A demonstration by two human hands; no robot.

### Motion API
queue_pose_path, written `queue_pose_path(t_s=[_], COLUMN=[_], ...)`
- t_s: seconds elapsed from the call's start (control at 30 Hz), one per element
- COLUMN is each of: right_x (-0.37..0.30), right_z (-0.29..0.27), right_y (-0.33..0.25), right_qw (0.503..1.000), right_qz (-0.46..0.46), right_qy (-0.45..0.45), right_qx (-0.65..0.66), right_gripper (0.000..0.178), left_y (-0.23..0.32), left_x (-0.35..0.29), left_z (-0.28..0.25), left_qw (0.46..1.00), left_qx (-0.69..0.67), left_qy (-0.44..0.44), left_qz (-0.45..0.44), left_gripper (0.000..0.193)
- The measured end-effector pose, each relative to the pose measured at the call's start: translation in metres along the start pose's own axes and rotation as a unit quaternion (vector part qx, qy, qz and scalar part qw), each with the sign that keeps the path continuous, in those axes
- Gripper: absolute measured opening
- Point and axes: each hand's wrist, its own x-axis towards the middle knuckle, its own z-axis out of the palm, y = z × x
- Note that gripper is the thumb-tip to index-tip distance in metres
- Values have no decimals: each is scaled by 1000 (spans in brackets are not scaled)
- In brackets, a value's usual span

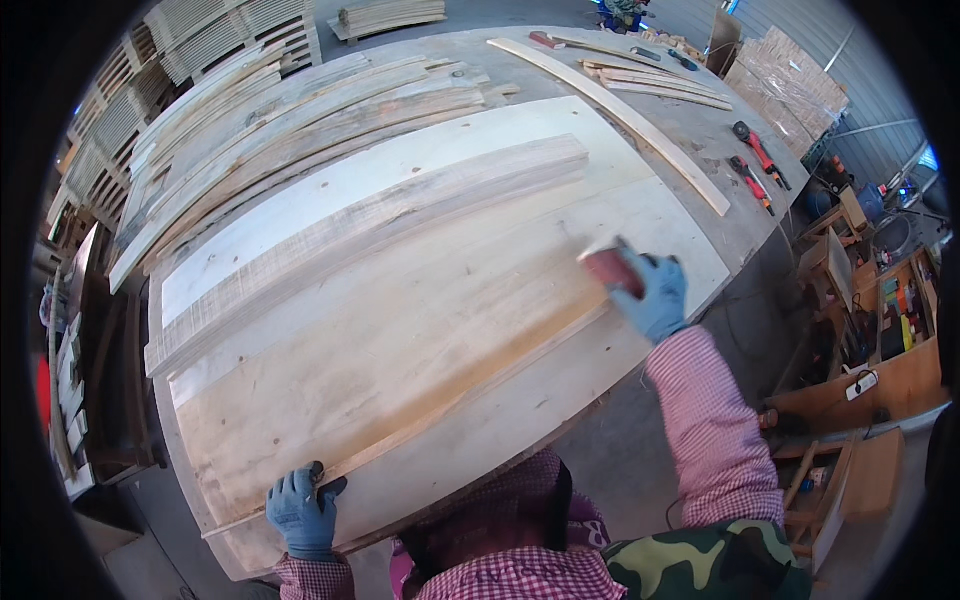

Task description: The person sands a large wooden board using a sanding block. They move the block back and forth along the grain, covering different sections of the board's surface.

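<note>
A narrow wooden strip (450, 400) lies lengthwise across a pale plywood sheet (640, 200) on the workbench. In a blue-grey glove with dark fingertips, my left hand (303, 512) grips the strip near its left end. My right hand (655, 298), gloved alike, is closed around a reddish-brown sanding block (612, 272) at the strip's far right end. Motion slightly blurs the block, and its underside is hidden. Beyond the strip, a stack of long planed boards (370, 235) rests on the sheet.
Rough planks (300, 130) lie along the bench's far left. A long slat (620, 110), thinner strips (660, 82) and two red-and-black power tools (757, 165) are at the far right. Wooden crates with tools (880, 340) stand right of the bench; pallets (230, 40) are stacked behind.
</note>
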Motion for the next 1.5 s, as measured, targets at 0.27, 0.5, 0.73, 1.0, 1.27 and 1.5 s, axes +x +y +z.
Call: queue_pose_path(t_s=[0.27, 0.5, 0.73, 1.0, 1.27, 1.5], right_x=[-76, -17, -14, -67, 46, -34], right_z=[16, 16, 19, 21, 13, 21], right_y=[-249, -115, -100, -270, -67, -250], right_qw=[951, 991, 995, 952, 983, 978], right_qz=[-243, -120, -38, -284, 32, -198], right_qy=[-55, 56, 92, -19, 47, -3], right_qx=[181, -18, -13, 111, -172, 68], right_gripper=[66, 59, 59, 67, 60, 59], left_y=[-3, -4, -3, 1, -2, -7], left_x=[-4, -1, 11, 18, 34, 35], left_z=[4, -3, 7, 9, 4, 3], left_qw=[1000, 1000, 1000, 999, 1000, 999], left_qx=[2, 8, 12, 3, -5, -4], left_qy=[21, 9, 7, 41, -23, -43], left_qz=[10, 13, 23, 11, 19, 20], left_gripper=[33, 32, 31, 32, 34, 36])
